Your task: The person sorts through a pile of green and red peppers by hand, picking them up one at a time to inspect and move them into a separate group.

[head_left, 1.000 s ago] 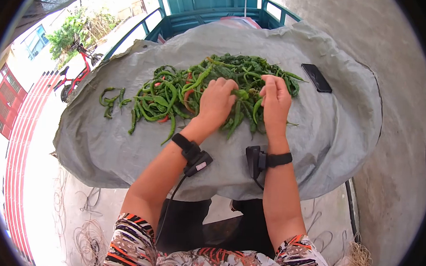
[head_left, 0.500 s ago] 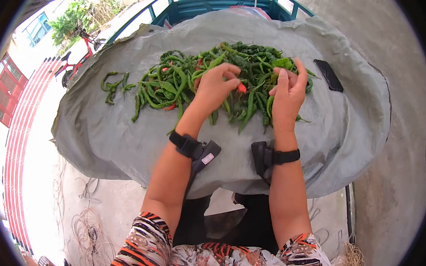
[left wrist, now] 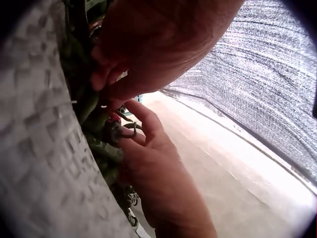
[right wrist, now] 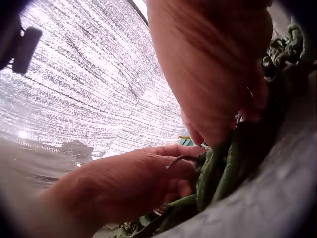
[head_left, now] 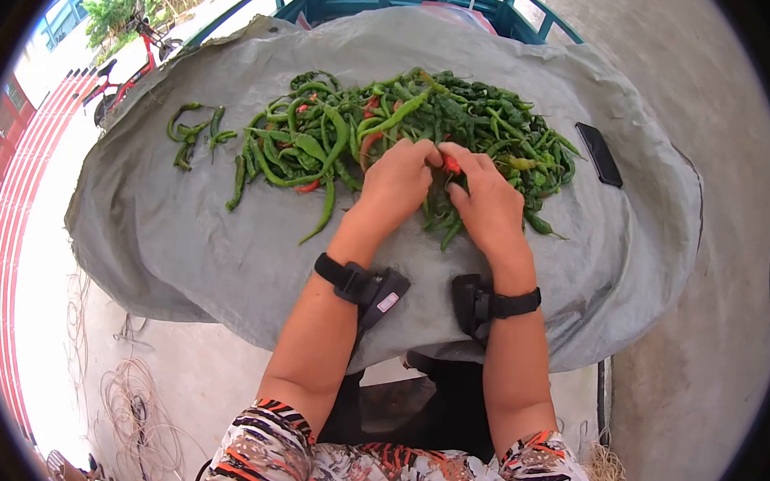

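A pile of green chili peppers [head_left: 483, 115], with some red ones among them, lies on a grey woven sheet [head_left: 227, 258]. My two hands meet at the near side of the pile. Between them is a red chili pepper [head_left: 451, 164], which my right hand [head_left: 490, 198] pinches with thumb and fingers. My left hand [head_left: 395, 187] has its curled fingertips on the other end of it. In the left wrist view the red pepper's dark stem [left wrist: 130, 133] sticks out beside the right fingers. Green peppers [right wrist: 213, 173] lie close between the hands in the right wrist view.
A small separate group of green peppers [head_left: 195, 135] lies on the left of the sheet. A black phone [head_left: 599, 154] lies at the right. Behind stands a teal metal cart bed [head_left: 389, 4]; a red bicycle [head_left: 137, 75] stands at the far left.
The red pepper has come into sight by my left hand. My right hand has moved left and down from the pile to meet it, and its fingers have closed in.
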`<state>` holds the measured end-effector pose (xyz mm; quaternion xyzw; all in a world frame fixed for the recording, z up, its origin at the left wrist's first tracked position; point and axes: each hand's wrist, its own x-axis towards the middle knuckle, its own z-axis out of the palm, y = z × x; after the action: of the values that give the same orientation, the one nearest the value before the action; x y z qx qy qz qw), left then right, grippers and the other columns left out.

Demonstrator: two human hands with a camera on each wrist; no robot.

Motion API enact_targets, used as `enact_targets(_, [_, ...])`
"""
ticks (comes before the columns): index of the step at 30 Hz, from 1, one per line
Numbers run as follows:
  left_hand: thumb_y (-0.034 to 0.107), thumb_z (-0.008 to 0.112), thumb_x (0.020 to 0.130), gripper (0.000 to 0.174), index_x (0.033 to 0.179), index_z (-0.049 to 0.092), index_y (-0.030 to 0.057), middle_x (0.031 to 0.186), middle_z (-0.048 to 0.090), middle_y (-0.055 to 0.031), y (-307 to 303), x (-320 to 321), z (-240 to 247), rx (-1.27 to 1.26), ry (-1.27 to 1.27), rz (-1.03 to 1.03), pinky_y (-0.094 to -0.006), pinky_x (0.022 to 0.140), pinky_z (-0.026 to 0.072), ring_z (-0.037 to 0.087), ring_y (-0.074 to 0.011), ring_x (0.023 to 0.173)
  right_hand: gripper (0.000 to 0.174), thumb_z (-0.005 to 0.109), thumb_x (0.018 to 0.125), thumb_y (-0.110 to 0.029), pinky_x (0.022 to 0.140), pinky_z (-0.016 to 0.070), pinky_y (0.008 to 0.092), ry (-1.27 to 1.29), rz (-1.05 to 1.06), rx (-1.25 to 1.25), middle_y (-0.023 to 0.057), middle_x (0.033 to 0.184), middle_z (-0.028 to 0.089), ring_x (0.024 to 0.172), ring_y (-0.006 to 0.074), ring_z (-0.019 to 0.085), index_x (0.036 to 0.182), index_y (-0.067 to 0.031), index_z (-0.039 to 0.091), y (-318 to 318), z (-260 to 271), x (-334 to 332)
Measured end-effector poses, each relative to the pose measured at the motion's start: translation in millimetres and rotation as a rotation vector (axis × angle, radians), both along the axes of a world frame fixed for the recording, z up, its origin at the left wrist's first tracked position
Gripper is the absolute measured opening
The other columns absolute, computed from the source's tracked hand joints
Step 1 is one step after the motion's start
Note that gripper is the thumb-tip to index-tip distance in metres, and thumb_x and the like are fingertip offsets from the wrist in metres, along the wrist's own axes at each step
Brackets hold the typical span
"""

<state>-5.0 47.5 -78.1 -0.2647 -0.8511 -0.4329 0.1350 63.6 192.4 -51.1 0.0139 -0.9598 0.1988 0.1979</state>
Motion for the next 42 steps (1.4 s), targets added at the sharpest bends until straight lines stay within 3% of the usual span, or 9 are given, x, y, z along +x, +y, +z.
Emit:
enact_targets(4, [0.006, 0.059, 0.081, 0.018, 0.098, 0.064, 0.0009, 0.084, 0.063, -0.0124, -2, -3, 2, 0.067, -0.082, -0.024, -0.0369, 0.073, 0.0485, 0.061, -0.0242, 0.079, 0.026, 0.065, 0.088, -0.019, 0.074, 0.0516, 0.0385, 0.179, -0.006, -0.247, 0.0025, 0.104, 0.067, 0.092, 0.0281, 0.066, 0.113, -0.0227, 0.067, 4, -9, -12])
enact_targets(9, [0.013, 0.064, 0.083, 0.018, 0.094, 0.064, -0.0002, 0.077, 0.062, -0.0114, -13, -5, 12, 0.1, -0.202, -0.188, -0.0358, 0.069, 0.0477, 0.06, -0.0247, 0.074, 0.016, 0.066, 0.089, -0.014, 0.065, 0.0463, 0.0261, 0.523, -0.019, -0.393, 0.0033, 0.09, 0.067, 0.069, 0.0134, 0.057, 0.104, -0.0099, 0.071, 12, 12, -15])
enact_targets(16, [0.02, 0.07, 0.08, 0.023, 0.091, 0.064, 0.0, 0.08, 0.066, -0.011, -22, 18, 49, -0.318, -0.343, -0.252, -0.0317, 0.066, 0.0477, 0.064, -0.0198, 0.076, 0.024, 0.067, 0.087, -0.02, 0.064, 0.0469, 0.0299, 0.438, -0.153, -0.464, 0.0039, 0.083, 0.068, 0.066, 0.0134, 0.055, 0.107, -0.0062, 0.068, 29, 75, -29])
enact_targets(18, [0.019, 0.069, 0.081, 0.022, 0.091, 0.064, -0.0001, 0.079, 0.067, -0.0112, -22, 19, 42, -0.368, -0.258, -0.258, -0.0305, 0.066, 0.0481, 0.065, -0.0187, 0.076, 0.027, 0.068, 0.086, -0.019, 0.064, 0.0469, 0.0304, 0.16, -0.039, -0.381, 0.0054, 0.082, 0.067, 0.066, 0.0143, 0.056, 0.11, -0.0068, 0.066, 30, 83, -24])
enact_targets(22, [0.013, 0.064, 0.084, 0.016, 0.092, 0.062, 0.0001, 0.077, 0.066, -0.0076, -25, 3, 37, -0.118, -0.365, -0.312, -0.028, 0.063, 0.048, 0.062, -0.015, 0.069, 0.03, 0.067, 0.084, -0.019, 0.065, 0.0472, 0.0316, -0.357, 0.244, -0.226, 0.0086, 0.082, 0.066, 0.069, 0.0171, 0.059, 0.112, -0.0076, 0.064, 19, 72, -4])
enact_targets(25, [0.009, 0.059, 0.087, 0.009, 0.09, 0.062, 0.0003, 0.074, 0.062, -0.0027, -26, -2, 39, 0.229, -0.36, -0.429, -0.0258, 0.059, 0.0463, 0.056, -0.0095, 0.064, 0.03, 0.068, 0.083, -0.02, 0.065, 0.047, 0.0329, -0.336, 0.292, -0.14, 0.0092, 0.08, 0.064, 0.07, 0.0188, 0.06, 0.11, -0.0066, 0.065, 1, 56, 1])
enact_targets(31, [0.011, 0.061, 0.088, 0.013, 0.095, 0.061, -0.0001, 0.08, 0.061, -0.0017, -23, 2, 43, 0.347, -0.404, -0.281, -0.025, 0.06, 0.0458, 0.055, -0.0078, 0.065, 0.031, 0.07, 0.082, -0.02, 0.061, 0.046, 0.0336, -0.041, 0.185, -0.227, 0.0074, 0.079, 0.063, 0.064, 0.0176, 0.058, 0.11, -0.0074, 0.065, 10, 33, -7])
enact_targets(37, [0.015, 0.071, 0.079, 0.04, 0.116, 0.06, 0.0075, 0.097, 0.062, -0.0117, -14, 15, 43, -0.096, -0.371, -0.552, -0.0345, 0.078, 0.05, 0.062, -0.0233, 0.092, 0.028, 0.07, 0.085, -0.025, 0.055, 0.0462, 0.0283, 0.301, -0.046, -0.622, 0.0034, 0.086, 0.066, 0.056, 0.0099, 0.057, 0.108, -0.0088, 0.067, 51, 78, -19])
enact_targets(42, [0.016, 0.079, 0.069, 0.071, 0.133, 0.049, 0.0216, 0.11, 0.058, -0.0147, 0, 30, 43, -0.415, -0.323, -0.491, -0.0413, 0.09, 0.048, 0.058, -0.0344, 0.108, 0.03, 0.069, 0.084, -0.023, 0.057, 0.0481, 0.0317, -0.175, 0.05, -0.287, 0.0062, 0.088, 0.066, 0.06, 0.0145, 0.061, 0.111, -0.0115, 0.066, 56, 78, 7])
